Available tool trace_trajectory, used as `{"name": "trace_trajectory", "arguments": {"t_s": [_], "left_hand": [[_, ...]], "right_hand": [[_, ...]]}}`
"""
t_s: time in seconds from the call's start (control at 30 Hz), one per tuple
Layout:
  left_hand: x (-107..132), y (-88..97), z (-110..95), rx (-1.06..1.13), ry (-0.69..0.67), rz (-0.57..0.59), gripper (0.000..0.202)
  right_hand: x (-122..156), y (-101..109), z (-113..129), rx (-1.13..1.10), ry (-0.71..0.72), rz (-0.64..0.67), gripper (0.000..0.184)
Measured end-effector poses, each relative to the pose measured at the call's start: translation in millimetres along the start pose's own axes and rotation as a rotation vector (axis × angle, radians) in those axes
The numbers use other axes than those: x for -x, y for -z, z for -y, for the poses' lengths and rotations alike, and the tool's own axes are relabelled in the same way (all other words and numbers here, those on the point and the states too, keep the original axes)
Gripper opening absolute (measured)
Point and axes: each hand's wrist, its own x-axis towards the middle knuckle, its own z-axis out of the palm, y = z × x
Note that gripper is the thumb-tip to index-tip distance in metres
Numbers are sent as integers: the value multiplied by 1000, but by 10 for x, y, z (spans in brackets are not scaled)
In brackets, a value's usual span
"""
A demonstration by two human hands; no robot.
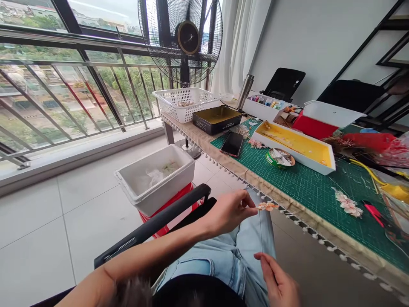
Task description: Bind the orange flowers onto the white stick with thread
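Head view: we count two bare hands, both ours. Our left hand (234,209) pinches one small orange flower piece (267,206) by its near end, thumb and fingers pressed together; the piece hangs just off the pompom-trimmed edge of the bench (315,215), above our lap. Our right hand (277,279) is lower, near our knee, thumb and forefinger close together; we cannot tell whether anything thin sits between them.

On the bench we count one green cutting mat (306,187), one phone (232,143) with a dark screen, one round green tin (281,158) of white beads with dividers, one white tray (326,164) with a yellow inside, one black box (217,123), one white perforated basket (174,108) and one steel flask (245,91). One pale pink flower cluster (348,204) lies on the mat toward the right, beside one red-handled tool (373,213); more pink petals (256,143) lie between phone and tray.

Beside the bench stand one fan (188,38) and one white bin (150,194) with red below it.

We see pale lettering along the black box's side, too small to read, and some print on the tin's rim, equally illegible.
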Motion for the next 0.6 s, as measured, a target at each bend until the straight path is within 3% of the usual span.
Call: {"name": "trace_trajectory", "arguments": {"t_s": [0.13, 0.27, 0.43, 0.53, 0.6], "left_hand": [[-14, -68, 67, 301, 146, 48, 21], [-74, -106, 149, 406, 228, 2, 25], [-223, -165, 221, 588, 259, -83, 23], [-346, -242, 204, 703, 289, -137, 19], [-426, -285, 148, 798, 319, -159, 17]], "right_hand": [[-173, -29, -175, 17, -31, 1, 48], [-175, 5, -147, -50, -82, 2, 49], [45, -4, 208, -476, -353, 231, 49], [88, -155, 527, -602, -310, 335, 46], [34, -308, 699, -587, -226, 320, 44]]}}
